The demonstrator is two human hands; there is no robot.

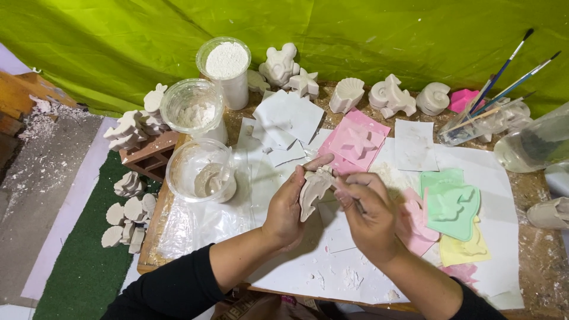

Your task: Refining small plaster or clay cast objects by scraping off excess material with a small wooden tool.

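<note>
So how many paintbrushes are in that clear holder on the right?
3 paintbrushes at least, all leaning right in the clear holder: one dark-tipped, one teal-handled, one pale wooden; others may be hidden.

Matt chalky plaster figure [312, 191], rubbery pink mould [355, 141]

We are wearing black long sleeves, the left sleeve [178, 284] pushed up so the forearm is showing bare, the right sleeve [474, 305] ending near the elbow. Our left hand [284, 210] and right hand [370, 216] are going bare, with no gloves, rings or watch showing. The fabric is looking plain and unmarked.
</note>
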